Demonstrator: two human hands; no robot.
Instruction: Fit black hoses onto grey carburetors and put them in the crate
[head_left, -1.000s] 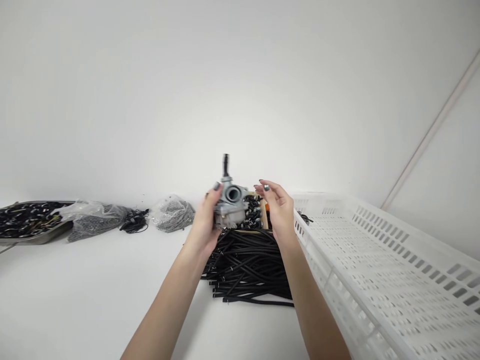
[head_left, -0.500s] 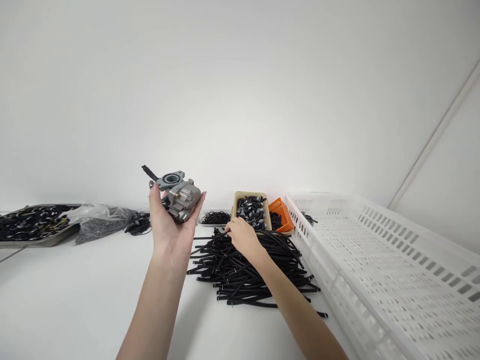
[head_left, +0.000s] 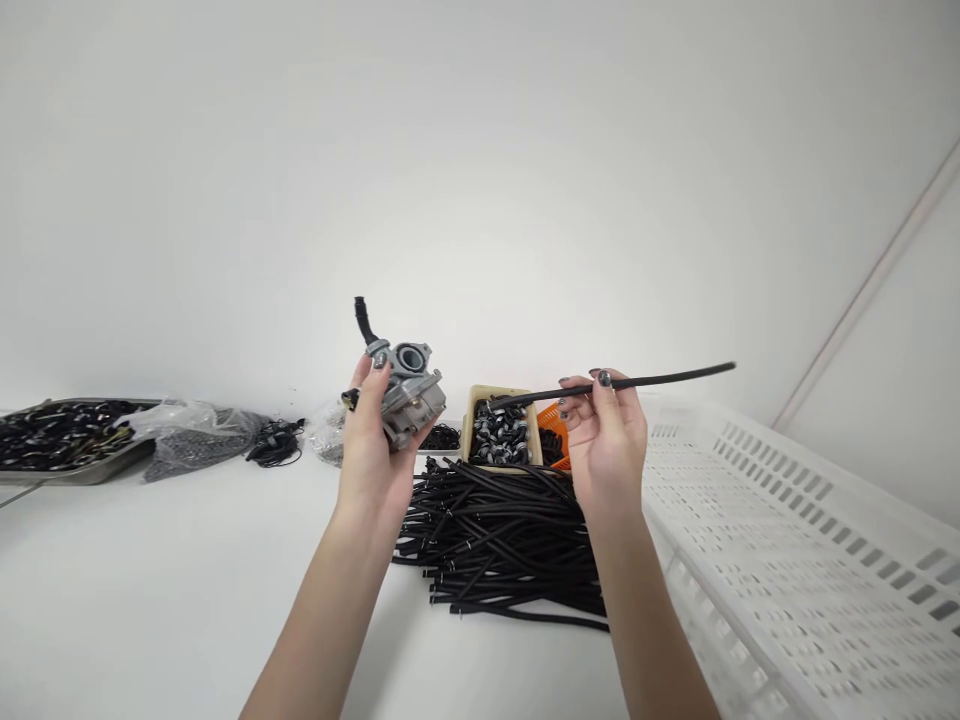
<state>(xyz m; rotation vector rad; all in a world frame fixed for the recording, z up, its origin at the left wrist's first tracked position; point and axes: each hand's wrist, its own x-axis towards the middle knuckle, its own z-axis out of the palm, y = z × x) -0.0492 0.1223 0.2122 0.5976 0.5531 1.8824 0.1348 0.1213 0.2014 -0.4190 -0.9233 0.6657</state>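
A grey metal carburetor (head_left: 411, 405) is gripped in my left hand (head_left: 369, 440), thumb over its top, its round bore facing me. A short black rubber boot (head_left: 364, 320) sticks up from it. My right hand (head_left: 609, 440) pinches a thin black rubber hose (head_left: 667, 379) between thumb and fingers. The hose lies nearly level, one end pointing left toward the carburetor but apart from it. Below both hands a heap of similar black hoses (head_left: 502, 540) rests on the white table, several with small clips at their ends.
Behind the heap stand a beige bin (head_left: 466, 440) of black-and-silver parts and an orange basket (head_left: 553, 415). A large white slatted crate (head_left: 787, 520) fills the right. At left are a metal tray (head_left: 112, 470) of black parts, a plastic bag (head_left: 202, 445) and black cords (head_left: 275, 443).
My right hand has lifted a hose off the heap and turned palm toward me. My left hand has moved right with the carburetor, tilting it so the boot points up.
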